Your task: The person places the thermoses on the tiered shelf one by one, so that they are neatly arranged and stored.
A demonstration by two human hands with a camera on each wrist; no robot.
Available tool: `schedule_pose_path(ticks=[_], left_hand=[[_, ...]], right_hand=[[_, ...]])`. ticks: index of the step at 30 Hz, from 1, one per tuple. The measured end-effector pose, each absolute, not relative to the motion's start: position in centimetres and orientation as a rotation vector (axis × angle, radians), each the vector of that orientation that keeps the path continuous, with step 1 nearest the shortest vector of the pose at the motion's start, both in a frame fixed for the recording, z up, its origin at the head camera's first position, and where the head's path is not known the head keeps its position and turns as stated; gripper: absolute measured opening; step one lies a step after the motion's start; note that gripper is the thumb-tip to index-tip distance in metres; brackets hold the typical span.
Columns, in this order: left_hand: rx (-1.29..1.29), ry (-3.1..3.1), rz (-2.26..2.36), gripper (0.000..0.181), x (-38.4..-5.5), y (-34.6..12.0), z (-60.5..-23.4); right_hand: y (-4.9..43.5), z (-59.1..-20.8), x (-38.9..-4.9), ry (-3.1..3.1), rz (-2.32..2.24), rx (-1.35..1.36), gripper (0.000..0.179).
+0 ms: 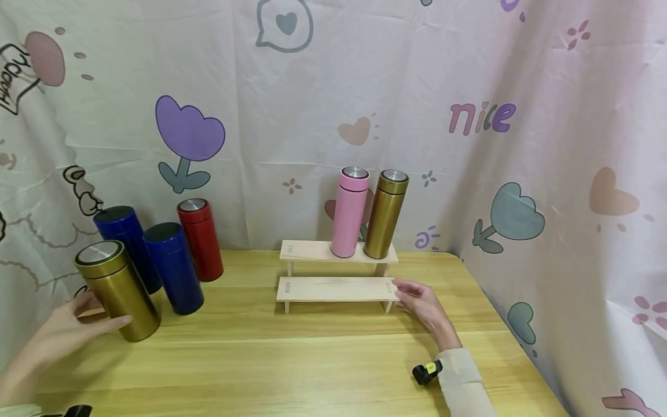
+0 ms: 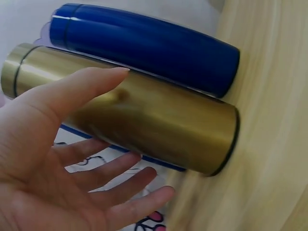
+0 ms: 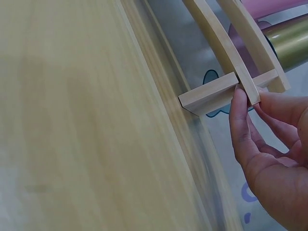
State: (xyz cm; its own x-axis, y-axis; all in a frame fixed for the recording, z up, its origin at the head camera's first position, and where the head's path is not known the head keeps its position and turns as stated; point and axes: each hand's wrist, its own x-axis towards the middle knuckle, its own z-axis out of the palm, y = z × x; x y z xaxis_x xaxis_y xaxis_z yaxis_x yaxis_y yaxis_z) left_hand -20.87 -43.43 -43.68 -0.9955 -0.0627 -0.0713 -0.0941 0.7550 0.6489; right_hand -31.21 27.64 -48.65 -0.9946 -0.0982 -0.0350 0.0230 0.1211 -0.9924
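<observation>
A wide gold thermos stands at the front left of the table. My left hand is beside it, thumb across its near side, the other fingers spread and loosely bent. In the left wrist view the gold thermos passes between thumb and fingers without a visible firm grip. My right hand pinches the right end of the lower board of a two-step wooden stand. The right wrist view shows thumb and fingers on that board's end. On the upper step stand a pink thermos and a slim gold thermos.
Two blue thermoses and a red thermos stand close behind the wide gold one. A printed curtain hangs behind and beside the wooden table. The table's right edge runs past my right arm.
</observation>
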Motion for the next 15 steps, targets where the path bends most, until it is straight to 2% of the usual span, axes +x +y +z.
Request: schedule_pose_path(ticks=[15], left_hand=[[-0.131, 2.904, 1.245, 0.091, -21.8, -42.0, -45.4]], right_hand=[[27.5, -48.7, -31.3, 2.274, -2.048, -0.071, 0.044]])
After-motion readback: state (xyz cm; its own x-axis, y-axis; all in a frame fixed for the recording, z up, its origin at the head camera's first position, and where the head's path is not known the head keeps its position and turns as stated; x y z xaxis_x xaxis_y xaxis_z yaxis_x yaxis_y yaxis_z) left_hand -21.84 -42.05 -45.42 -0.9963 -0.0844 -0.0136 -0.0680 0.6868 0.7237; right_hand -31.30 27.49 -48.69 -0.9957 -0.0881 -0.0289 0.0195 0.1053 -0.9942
